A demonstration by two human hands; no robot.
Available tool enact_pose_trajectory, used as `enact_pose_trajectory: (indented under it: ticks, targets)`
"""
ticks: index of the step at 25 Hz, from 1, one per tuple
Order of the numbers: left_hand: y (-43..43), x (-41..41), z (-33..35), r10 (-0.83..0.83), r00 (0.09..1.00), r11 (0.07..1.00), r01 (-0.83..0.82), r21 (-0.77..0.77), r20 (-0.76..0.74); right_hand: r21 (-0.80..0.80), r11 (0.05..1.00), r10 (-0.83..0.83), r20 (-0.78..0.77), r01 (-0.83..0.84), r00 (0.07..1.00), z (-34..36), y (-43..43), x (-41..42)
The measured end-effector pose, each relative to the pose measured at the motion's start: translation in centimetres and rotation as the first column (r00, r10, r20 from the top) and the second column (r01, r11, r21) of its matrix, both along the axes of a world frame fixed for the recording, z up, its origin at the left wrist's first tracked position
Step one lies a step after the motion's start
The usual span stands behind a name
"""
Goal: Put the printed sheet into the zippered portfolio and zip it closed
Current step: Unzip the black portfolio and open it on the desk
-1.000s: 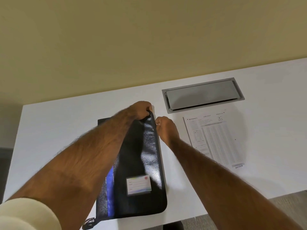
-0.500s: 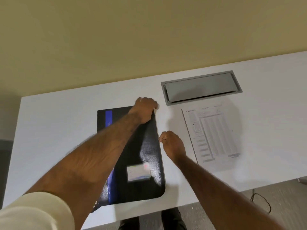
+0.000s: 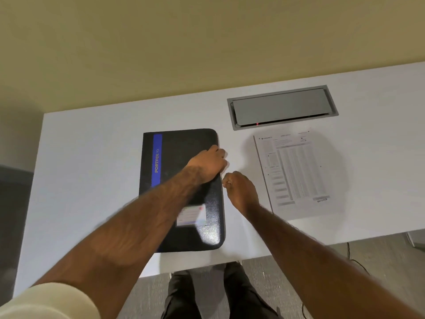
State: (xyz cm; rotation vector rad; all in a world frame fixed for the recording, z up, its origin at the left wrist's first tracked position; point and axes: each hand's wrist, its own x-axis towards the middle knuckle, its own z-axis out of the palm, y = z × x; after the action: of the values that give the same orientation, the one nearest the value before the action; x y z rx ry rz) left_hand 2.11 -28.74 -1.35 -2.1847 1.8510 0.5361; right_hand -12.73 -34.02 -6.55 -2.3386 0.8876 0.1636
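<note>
1. On the smooth white counter (image 3: 92,157) lies a black, grainy leather-look zippered portfolio with rounded corners (image 3: 184,143). It lies flat with its cover down.
2. Along the portfolio's left side runs a matte blue stripe (image 3: 157,143) with pale lettering. A pale rectangular label card (image 3: 190,216) sits low on the cover, too blurred to read.
3. The left grip (image 3: 207,164), a bare hand, rests on the portfolio's right edge. Its fingers curl over that edge and hold it.
4. The right grip (image 3: 241,187), also a bare hand, is bunched, its fingertips pressed together at the same edge, just below the left grip. Whether they pinch a zip pull cannot be told.
5. The thin white rectangular printed sheet with grey tables of text (image 3: 296,169) lies flat on the counter, outside the portfolio and to its right, apart from it. The right grip is between the two.
6. Just beyond the sheet a grey metal rectangular hatch (image 3: 282,107) is set into the counter. A small red light (image 3: 257,123) glows at its near edge.
7. A cream fabric sleeve (image 3: 46,302) covers the left upper arm; both forearms are bare.
8. Behind the counter rises a plain beige wall (image 3: 207,42). Below its near edge show grey carpet (image 3: 287,272) and dark trousers (image 3: 184,295).
</note>
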Motion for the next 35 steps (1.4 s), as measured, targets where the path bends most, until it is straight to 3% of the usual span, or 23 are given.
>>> enact_pose_trajectory:
  ticks: [12, 14, 16, 18, 20, 21, 23, 25, 26, 28, 30, 35]
  targets:
    - [-0.4, 0.2, -0.5, 0.199, 0.979, 0.98, -0.197, 0.041, -0.044, 0.062, 0.989, 0.136, 0.021, -0.137, 0.99, -1.0, 5.0, -8.8]
    - [0.6, -1.0, -1.2, 0.283, 0.95, 0.957, -0.29, -0.033, -0.13, 0.086, 0.986, 0.141, 0.0, -0.14, 0.99, -1.0, 4.9, -8.8]
    - [2.5, -3.6, -1.5, 0.417, 0.867, 0.86, -0.474, -0.192, -0.272, 0.133, 0.985, 0.115, -0.026, -0.111, 0.993, -0.8, 4.5, -8.4]
    - [5.8, -7.8, -1.3, 0.527, 0.723, 0.655, -0.68, -0.329, -0.446, 0.222, 0.974, 0.059, -0.033, -0.051, 0.998, -0.4, 4.2, -7.7]
    - [9.8, -13.0, -1.3, 0.603, 0.51, 0.423, -0.857, -0.295, -0.614, 0.317, 0.948, -0.009, -0.047, 0.023, 0.999, 0.0, 3.8, -6.7]
    - [11.6, -15.6, -1.4, 0.631, 0.346, 0.306, -0.933, -0.187, -0.694, 0.373, 0.925, -0.058, -0.055, 0.075, 0.997, 0.1, 3.5, -6.1]
    - [13.9, -20.0, -1.8, 0.622, -0.115, 0.04, -0.983, 0.178, -0.775, 0.557, 0.802, -0.211, -0.072, 0.215, 0.975, 0.6, 2.9, -5.0]
    - [14.2, -22.9, -2.3, 0.457, -0.559, -0.167, -0.818, 0.55, -0.692, 0.741, 0.603, -0.306, -0.126, 0.295, 0.943, 1.2, 2.0, -4.5]
    - [13.9, -23.7, -2.4, 0.329, -0.7, -0.196, -0.707, 0.679, -0.634, 0.788, 0.541, -0.302, -0.144, 0.293, 0.942, 1.4, 1.7, -4.4]
    - [12.7, -24.1, -3.0, 0.105, -0.836, -0.204, -0.549, 0.811, -0.539, 0.826, 0.496, -0.256, -0.155, 0.267, 0.954, 1.6, 1.5, -4.2]
    - [11.3, -24.3, -3.7, -0.042, -0.873, -0.185, -0.472, 0.862, -0.486, 0.789, 0.564, -0.203, -0.154, 0.244, 0.967, 2.0, 1.4, -3.8]
    - [9.8, -24.3, -4.8, -0.053, -0.88, -0.209, -0.453, 0.866, -0.473, 0.712, 0.676, -0.149, -0.121, 0.19, 0.981, 2.5, 1.6, -3.1]
